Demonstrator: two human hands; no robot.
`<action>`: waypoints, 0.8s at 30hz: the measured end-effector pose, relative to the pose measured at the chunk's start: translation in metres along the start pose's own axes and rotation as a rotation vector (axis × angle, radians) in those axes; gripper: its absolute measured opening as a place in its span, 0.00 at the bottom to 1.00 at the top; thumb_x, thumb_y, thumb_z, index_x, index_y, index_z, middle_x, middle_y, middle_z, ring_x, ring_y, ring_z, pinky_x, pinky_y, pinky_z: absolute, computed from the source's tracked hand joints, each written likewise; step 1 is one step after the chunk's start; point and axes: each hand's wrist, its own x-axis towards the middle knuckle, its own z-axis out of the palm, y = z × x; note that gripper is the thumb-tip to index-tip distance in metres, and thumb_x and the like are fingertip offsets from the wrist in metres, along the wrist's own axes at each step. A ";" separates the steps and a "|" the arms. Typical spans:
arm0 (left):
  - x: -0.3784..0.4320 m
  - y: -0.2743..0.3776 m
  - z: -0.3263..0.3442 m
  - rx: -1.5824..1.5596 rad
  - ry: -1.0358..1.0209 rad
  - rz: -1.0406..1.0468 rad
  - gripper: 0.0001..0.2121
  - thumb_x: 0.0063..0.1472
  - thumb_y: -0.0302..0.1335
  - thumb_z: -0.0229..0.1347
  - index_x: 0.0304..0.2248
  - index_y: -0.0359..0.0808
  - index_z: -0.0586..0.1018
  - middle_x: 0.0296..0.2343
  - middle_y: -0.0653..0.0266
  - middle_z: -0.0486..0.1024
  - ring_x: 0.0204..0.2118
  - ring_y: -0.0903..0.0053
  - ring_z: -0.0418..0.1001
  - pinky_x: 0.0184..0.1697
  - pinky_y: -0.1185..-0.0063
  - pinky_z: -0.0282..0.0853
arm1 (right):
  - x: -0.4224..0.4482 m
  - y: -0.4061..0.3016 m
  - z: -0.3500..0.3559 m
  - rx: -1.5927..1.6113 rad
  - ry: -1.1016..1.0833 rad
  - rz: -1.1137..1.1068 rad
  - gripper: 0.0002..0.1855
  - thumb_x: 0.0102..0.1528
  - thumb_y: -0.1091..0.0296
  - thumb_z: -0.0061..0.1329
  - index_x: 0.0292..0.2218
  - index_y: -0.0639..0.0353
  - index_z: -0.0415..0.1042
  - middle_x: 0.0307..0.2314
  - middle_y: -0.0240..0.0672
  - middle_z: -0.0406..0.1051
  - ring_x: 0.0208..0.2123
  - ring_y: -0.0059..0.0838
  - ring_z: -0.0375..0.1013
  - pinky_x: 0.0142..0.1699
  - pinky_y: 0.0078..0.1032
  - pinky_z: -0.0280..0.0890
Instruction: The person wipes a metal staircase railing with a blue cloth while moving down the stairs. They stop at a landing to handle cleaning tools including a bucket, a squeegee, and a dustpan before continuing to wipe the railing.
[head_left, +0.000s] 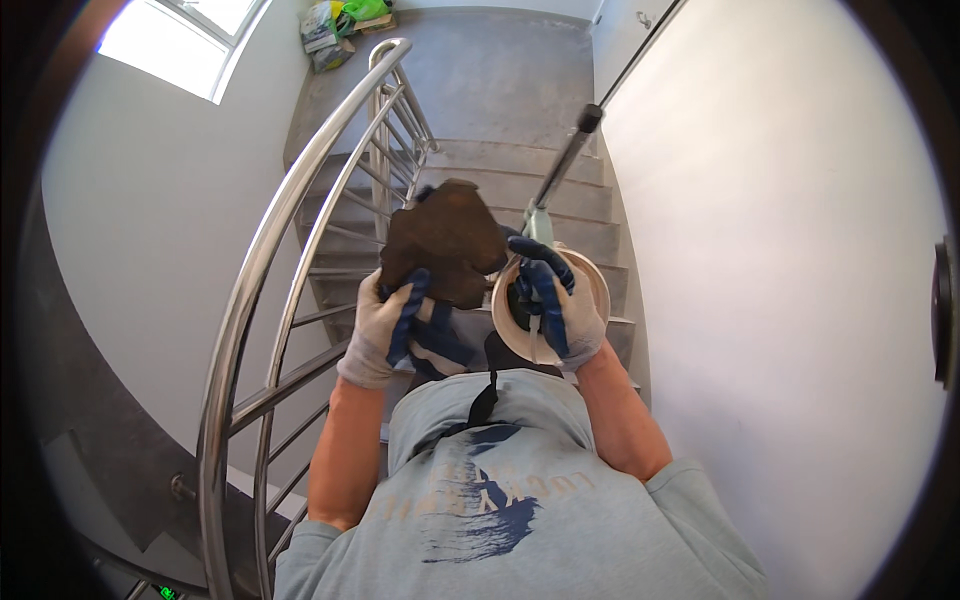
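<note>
My left hand (377, 330), in a white work glove with a blue-coated palm, grips a dark brown cloth (442, 244) by its near lower edge. Beneath the cloth is a blurred blue-and-white shape (442, 345); I cannot tell whether it is glove fingers or fabric. A matching glove covers my right hand (559, 304), which curls over the mouth of a whitish bucket (598, 281) and seems to hold it by its handle. Beyond these fingers, a metal pole (564, 161) with a black end cap and a pale green fitting (538, 225) rises from the bucket. The bucket's inside is mostly hidden.
Concrete stairs (517, 184) descend ahead to a landing (495, 67). A stainless steel railing (259, 240) curves along my left, and a white wall (765, 247) runs on my right. Plastic bags (330, 34) lie in the landing's far left corner, near a window (169, 49).
</note>
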 end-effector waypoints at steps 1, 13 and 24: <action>-0.003 0.003 -0.011 -0.037 -0.067 0.051 0.09 0.75 0.18 0.56 0.51 0.28 0.82 0.38 0.62 0.85 0.34 0.80 0.83 0.37 0.78 0.82 | 0.000 -0.008 0.003 0.089 -0.038 0.024 0.23 0.73 0.61 0.59 0.63 0.62 0.78 0.35 0.20 0.75 0.34 0.11 0.69 0.39 0.15 0.65; -0.016 -0.010 0.077 0.504 -0.245 0.133 0.20 0.59 0.16 0.66 0.51 0.31 0.84 0.47 0.54 0.82 0.53 0.65 0.79 0.61 0.70 0.75 | -0.043 -0.005 -0.035 -0.298 0.094 0.022 0.24 0.65 0.67 0.63 0.59 0.68 0.79 0.50 0.34 0.82 0.48 0.26 0.79 0.56 0.28 0.74; -0.034 -0.042 0.091 0.416 0.006 -0.111 0.24 0.64 0.29 0.70 0.58 0.31 0.83 0.46 0.47 0.87 0.49 0.62 0.84 0.58 0.69 0.77 | -0.017 -0.029 -0.117 -0.189 0.151 0.015 0.27 0.75 0.60 0.52 0.64 0.73 0.73 0.58 0.45 0.77 0.59 0.37 0.76 0.67 0.37 0.70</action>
